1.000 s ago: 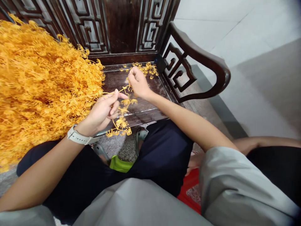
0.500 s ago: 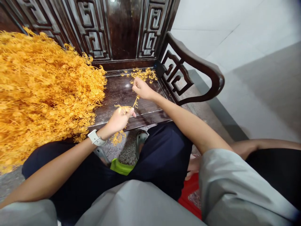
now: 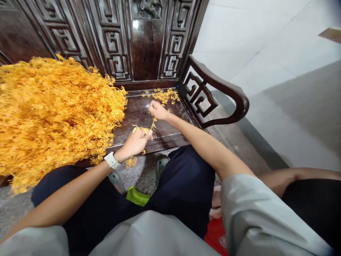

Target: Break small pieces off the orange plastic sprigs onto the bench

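Item under inspection: one thin yellow plastic stem [image 3: 153, 124], located over the wooden counter [image 3: 170, 129], between the two hands. Clock positions below are read from this stem. The left hand [image 3: 135, 141] lies at 8 o'clock; its fingers grip the stem, thumb uppermost, with a branched length running across the top of the hand. The right hand [image 3: 159, 111] is at 1 o'clock, fingers closed and bunched at the stem's upper end; a small yellow part shows at the tips, but whether these fingers grip the stem cannot be told. A yellow flower head [image 3: 131, 162] shows at 7 o'clock, below the left hand and past the counter's front edge. Farther out at 1 o'clock, loose yellow pieces [image 3: 166, 96] lie scattered at the back of the counter. A large heap of yellow sprays [image 3: 58, 113] occupies 9 o'clock, reaching over the counter's front edge. The carved dark backrest [image 3: 146, 53] rises at 12 o'clock; the curved armrest [image 3: 236, 96] sits between 2 and 3. The left wrist carries a pale watch strap [image 3: 113, 161]. A bright green object [image 3: 137, 196] is noted between 6 and 7 o'clock, between the person's dark trouser legs [image 3: 186, 177]. Another person's bare limb [image 3: 301, 173] is visible between 3 and 4 o'clock, beside black clothing [image 3: 314, 195]
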The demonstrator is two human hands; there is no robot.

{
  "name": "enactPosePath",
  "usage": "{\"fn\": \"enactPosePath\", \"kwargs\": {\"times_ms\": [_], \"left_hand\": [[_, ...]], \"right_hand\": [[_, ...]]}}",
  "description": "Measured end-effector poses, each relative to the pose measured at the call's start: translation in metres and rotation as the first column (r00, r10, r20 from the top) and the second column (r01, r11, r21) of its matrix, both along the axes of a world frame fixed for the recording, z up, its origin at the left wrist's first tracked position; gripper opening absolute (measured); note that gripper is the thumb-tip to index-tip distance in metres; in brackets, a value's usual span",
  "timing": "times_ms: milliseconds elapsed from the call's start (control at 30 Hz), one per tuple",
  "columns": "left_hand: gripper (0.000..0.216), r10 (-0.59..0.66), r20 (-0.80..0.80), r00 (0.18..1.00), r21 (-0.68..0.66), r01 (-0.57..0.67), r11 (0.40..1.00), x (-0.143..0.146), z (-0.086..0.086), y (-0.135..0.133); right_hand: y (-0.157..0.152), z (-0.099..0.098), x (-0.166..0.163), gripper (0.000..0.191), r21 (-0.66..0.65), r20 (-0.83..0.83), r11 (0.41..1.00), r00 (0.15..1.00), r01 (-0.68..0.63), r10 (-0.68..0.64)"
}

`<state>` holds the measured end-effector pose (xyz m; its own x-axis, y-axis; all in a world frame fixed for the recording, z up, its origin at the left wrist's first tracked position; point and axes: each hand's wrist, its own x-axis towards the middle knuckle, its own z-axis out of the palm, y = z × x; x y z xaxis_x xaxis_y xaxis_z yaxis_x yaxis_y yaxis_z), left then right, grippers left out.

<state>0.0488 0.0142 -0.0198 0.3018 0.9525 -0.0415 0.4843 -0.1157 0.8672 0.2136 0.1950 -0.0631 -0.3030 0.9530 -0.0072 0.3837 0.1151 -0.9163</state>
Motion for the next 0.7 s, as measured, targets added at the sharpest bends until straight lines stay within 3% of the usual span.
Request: {"fn": "enactPosePath", "kwargs": {"times_ms": [200, 333, 433, 533, 633, 700], "left_hand": [[0.044, 0.009, 0.006, 1.0, 0.05, -0.01, 0.999, -0.017, -0.001, -0.001], [0.045, 0.004, 0.017, 1.0, 0.043, -0.004, 0.999, -0.028, 0.009, -0.008], [0.045, -0.092, 0.072, 0.993, 0.049, 0.089, 0.995, -0.036, 0.024, -0.021], [0.043, -0.031, 0.108, 0.994, 0.084, 0.022, 0.996, -0.05, 0.032, -0.026], [0.044, 0.069, 0.098, 0.993, 0.057, -0.075, 0.996, -0.071, 0.029, -0.019], [0.046, 0.121, 0.119, 0.986, 0.04, -0.126, 0.991, -0.084, 0.026, -0.014]], "right_hand": [[-0.005, -0.002, -0.024, 0.03, -0.09, -0.075, 0.996, 0.997, -0.019, 0.013], [0.004, -0.004, -0.032, 0.029, -0.169, -0.104, 0.985, 0.994, -0.031, 0.013], [0.022, -0.007, -0.01, 0.029, -0.194, -0.091, 0.975, 0.987, 0.112, -0.132], [0.033, -0.018, 0.025, 0.031, -0.029, 0.095, 0.962, 0.958, 0.273, -0.269], [0.026, -0.028, 0.044, 0.032, -0.095, 0.35, 0.992, 0.936, 0.079, -0.041], [0.015, -0.026, 0.041, 0.028, -0.211, 0.411, 0.975, 0.898, -0.075, 0.158]]}}
